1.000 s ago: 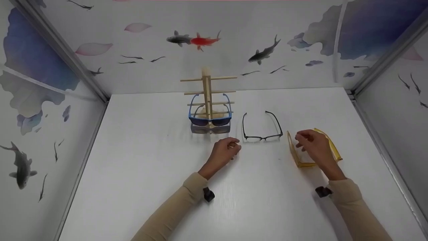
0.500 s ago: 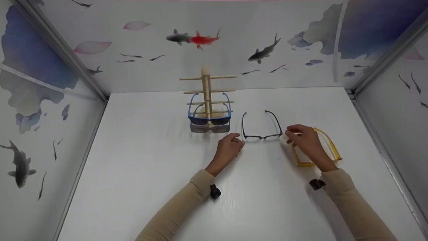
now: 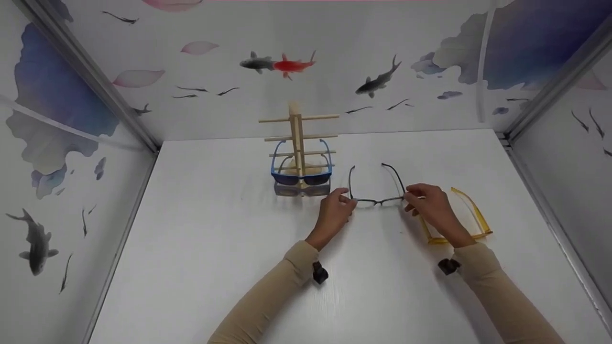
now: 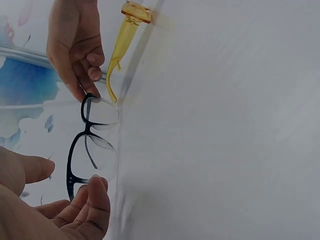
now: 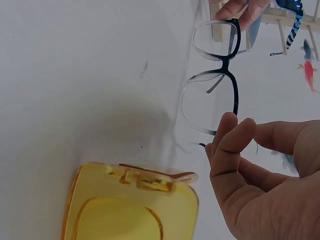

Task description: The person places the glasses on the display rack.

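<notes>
Glasses [image 3: 377, 202], black-rimmed, right of frame centre; right hand [image 3: 432, 205] pinches 1 corner; left hand [image 3: 333, 215], half-curled, touches another, grip unclear.

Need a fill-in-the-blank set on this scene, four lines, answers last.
Between the left hand and right hand are glasses with a ____ upper rim.
The ____ hand is nearer the yellow glasses.
The rack is made of ____.
It holds ____ pairs of sunglasses.
Missing words: black; right; wood; two.
</notes>
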Tool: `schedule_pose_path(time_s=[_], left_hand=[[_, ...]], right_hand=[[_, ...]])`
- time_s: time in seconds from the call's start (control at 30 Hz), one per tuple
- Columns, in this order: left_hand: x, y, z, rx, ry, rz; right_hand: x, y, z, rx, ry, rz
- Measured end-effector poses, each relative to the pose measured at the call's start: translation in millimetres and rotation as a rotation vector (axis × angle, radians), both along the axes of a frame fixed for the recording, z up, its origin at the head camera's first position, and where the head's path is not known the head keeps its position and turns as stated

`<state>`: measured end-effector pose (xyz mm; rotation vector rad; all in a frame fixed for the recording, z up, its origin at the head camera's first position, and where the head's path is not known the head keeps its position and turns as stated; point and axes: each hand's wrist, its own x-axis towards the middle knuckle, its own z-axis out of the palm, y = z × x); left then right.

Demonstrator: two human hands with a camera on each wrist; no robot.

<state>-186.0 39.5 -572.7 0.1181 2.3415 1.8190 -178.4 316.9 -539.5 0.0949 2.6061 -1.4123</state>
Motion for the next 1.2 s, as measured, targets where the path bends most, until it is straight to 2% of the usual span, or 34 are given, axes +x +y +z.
schedule_pose_path(time_s=[0.13,0.53,0.77,1.2], left_hand=[[-2.2,-0.3,-0.5,-0.003,0.014,0.021],[-5.5,-0.8,-4.7,0.022,0.054,0.017],[-6.0,0.6,-4.3,0.027,0.070,0.051],[-3.2,2.0,1.5,0.037,0.041,0.081]], right_hand=[[-0.5,-1.4,-2.3,-0.006,-0.015,-0.011],[-3.2,-1.7,-4.4,-0.017,0.001,-0.010],[-1.7,-1.5,-3.4,-0.024,-0.006,-0.023],[4.6,2.9,1.5,-0.038,-0.004,-0.011]])
